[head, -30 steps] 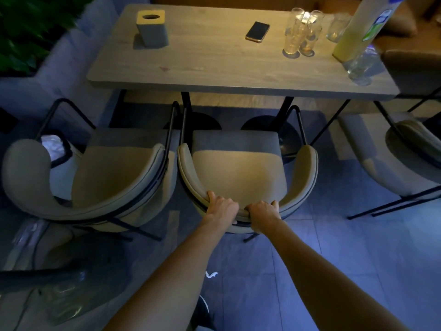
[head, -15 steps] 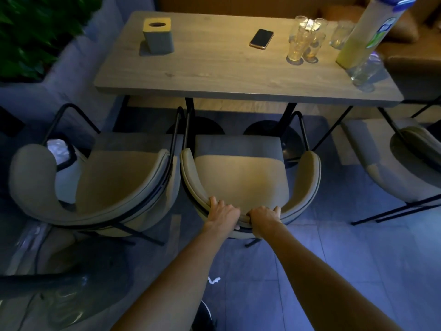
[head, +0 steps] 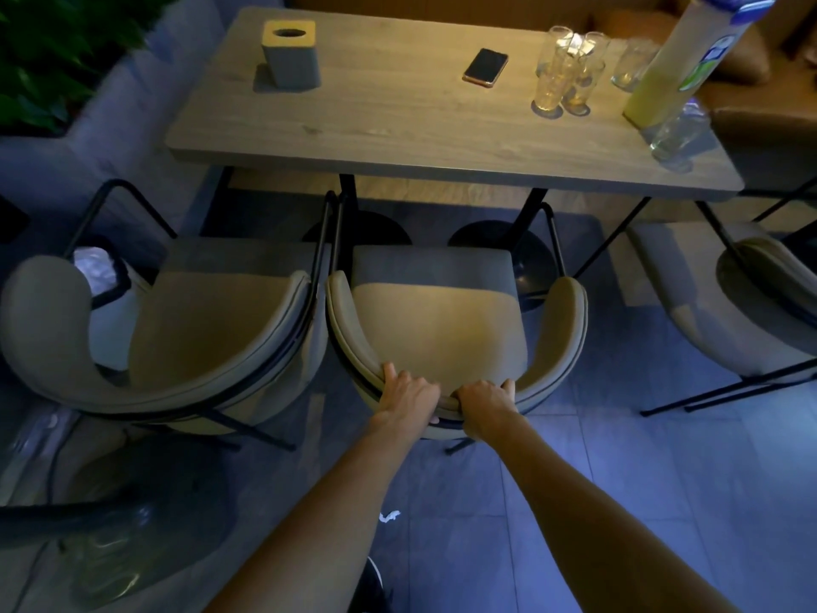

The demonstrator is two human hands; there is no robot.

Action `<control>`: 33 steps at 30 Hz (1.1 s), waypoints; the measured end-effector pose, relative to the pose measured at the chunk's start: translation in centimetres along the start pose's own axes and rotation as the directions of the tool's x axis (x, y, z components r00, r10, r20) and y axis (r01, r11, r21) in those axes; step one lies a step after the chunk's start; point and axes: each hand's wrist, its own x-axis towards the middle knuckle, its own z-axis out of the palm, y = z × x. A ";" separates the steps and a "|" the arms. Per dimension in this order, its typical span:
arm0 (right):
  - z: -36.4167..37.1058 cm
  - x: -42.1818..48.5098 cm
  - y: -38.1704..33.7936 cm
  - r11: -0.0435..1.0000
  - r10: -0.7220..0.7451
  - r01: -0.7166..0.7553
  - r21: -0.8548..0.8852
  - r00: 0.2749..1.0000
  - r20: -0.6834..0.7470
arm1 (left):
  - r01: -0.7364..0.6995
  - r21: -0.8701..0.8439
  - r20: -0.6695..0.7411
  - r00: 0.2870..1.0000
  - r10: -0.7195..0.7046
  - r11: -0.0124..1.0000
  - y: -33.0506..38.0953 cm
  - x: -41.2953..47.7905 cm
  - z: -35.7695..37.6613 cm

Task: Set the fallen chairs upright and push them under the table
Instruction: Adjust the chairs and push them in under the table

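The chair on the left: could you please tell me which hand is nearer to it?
Left. The left hand grips the middle chair's backrest on the side facing the left chair; the right hand grips just beyond it.

Dim scene overall. Warm yellowish light on table [head: 398, 139] top, brightest area. Small glare on glasses [head: 570, 42] at table's far right. Tissue box [head: 290, 53] throws short shadow toward table's left end. Chair [head: 437, 329] seat on near side of table catches same warm light. Floor [head: 574, 502] beyond it cool blue. Plant [head: 53, 50] left of table nearly black. Table edges bowed by wide lens; lower-left corner soft, smeared.
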 end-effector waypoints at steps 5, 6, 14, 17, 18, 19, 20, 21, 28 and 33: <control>-0.4 0.1 -0.4 1.000 0.012 -0.012 0.007 1.000 0.024 | -0.052 -0.012 0.013 0.999 0.052 0.999 -0.8 0.0 -0.4; -0.4 0.1 -0.6 1.000 0.017 -0.017 0.005 1.000 0.012 | -0.062 -0.010 0.019 0.998 0.063 0.998 -1.0 0.0 -0.4; 0.0 0.1 -1.3 1.000 0.020 -0.020 0.013 1.000 -0.024 | -0.034 -0.047 0.015 0.999 0.035 0.998 -1.6 -0.1 -0.1; -0.2 0.0 -1.4 1.000 0.020 -0.020 0.011 0.999 -0.034 | -0.022 -0.030 0.009 1.000 0.023 0.999 -1.5 -0.1 -0.1; -0.2 0.0 -1.5 1.000 0.019 -0.019 0.010 0.999 -0.035 | -0.021 -0.025 0.008 1.000 0.021 0.999 -1.5 -0.1 -0.1; -0.2 -0.1 -1.5 1.000 0.020 -0.019 0.013 0.999 -0.036 | -0.022 -0.022 0.004 1.000 0.022 1.000 -1.5 -0.1 -0.1; -0.3 0.0 -1.5 1.000 0.020 -0.019 0.017 0.999 -0.036 | -0.022 -0.020 0.001 1.000 0.022 1.000 -1.4 0.0 -0.1; -0.3 0.0 -1.4 1.000 0.020 -0.019 0.021 0.999 -0.036 | -0.021 -0.018 0.001 1.000 0.021 1.000 -1.4 0.0 -0.1; -0.5 -0.4 -1.4 1.000 0.015 -0.014 0.013 0.999 -0.028 | -0.040 -0.002 -0.010 0.999 0.040 0.999 -1.4 -0.2 -0.1; -0.4 -0.5 -1.3 1.000 0.011 -0.011 0.013 0.999 -0.044 | -0.041 0.003 0.007 0.999 0.041 0.999 -1.4 -0.2 -0.1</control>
